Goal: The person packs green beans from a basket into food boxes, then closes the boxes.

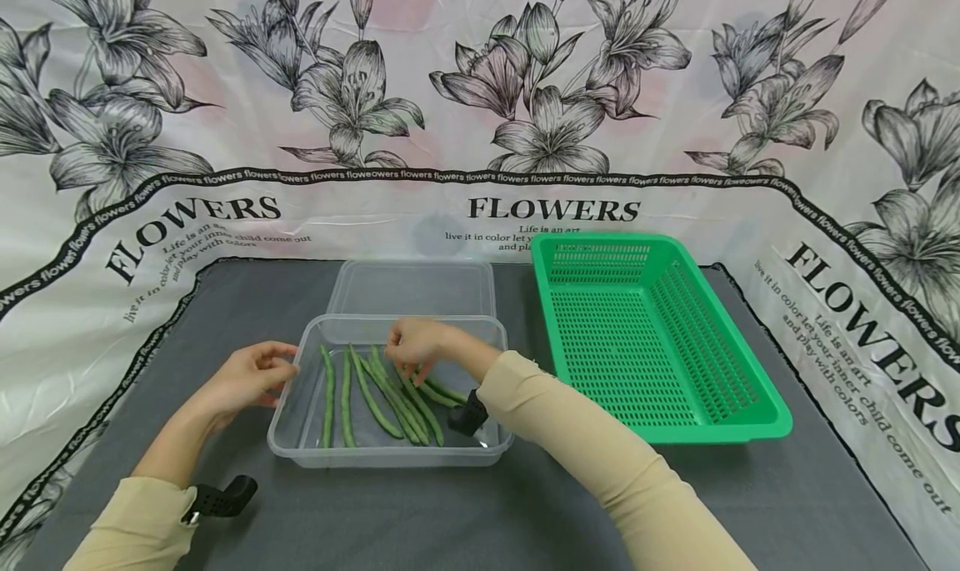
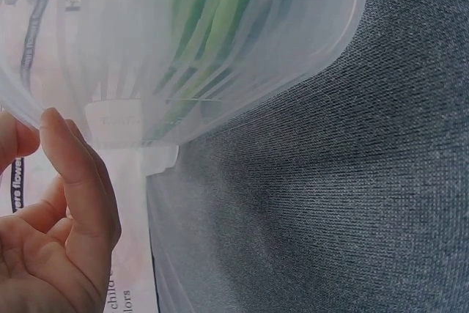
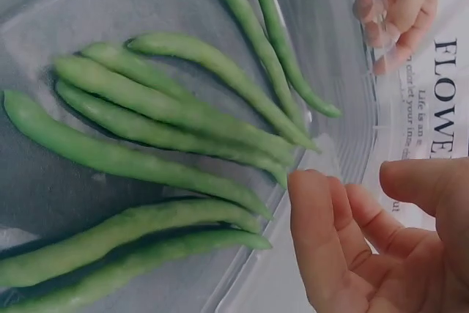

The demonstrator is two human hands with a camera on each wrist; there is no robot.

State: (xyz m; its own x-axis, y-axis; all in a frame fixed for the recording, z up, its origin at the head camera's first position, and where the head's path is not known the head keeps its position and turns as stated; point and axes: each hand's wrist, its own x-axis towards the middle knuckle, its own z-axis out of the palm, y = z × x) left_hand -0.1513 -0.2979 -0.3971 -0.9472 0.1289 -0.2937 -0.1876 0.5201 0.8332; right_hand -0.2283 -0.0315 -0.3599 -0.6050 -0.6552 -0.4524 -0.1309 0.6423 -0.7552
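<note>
Several green beans (image 1: 390,400) lie roughly side by side in a clear plastic container (image 1: 397,457). My left hand (image 1: 251,379) is at the container's left rim, thumb on one side and fingertips on the other, pinching it; the left wrist view shows this hand (image 2: 69,218) beside the clear wall. Over the beans' far ends hovers my right hand (image 1: 420,346), inside the container's outline. In the right wrist view that hand (image 3: 381,247) has a gap between thumb and bent index finger, with nothing in it, and the fingertips are close to the bean tips (image 3: 282,174).
A clear lid (image 1: 412,288) lies flat behind the container. To the right stands a green slotted basket (image 1: 750,432). Grey cloth (image 1: 360,521) covers the table, and a flower-print curtain (image 1: 420,246) hangs around its back and sides.
</note>
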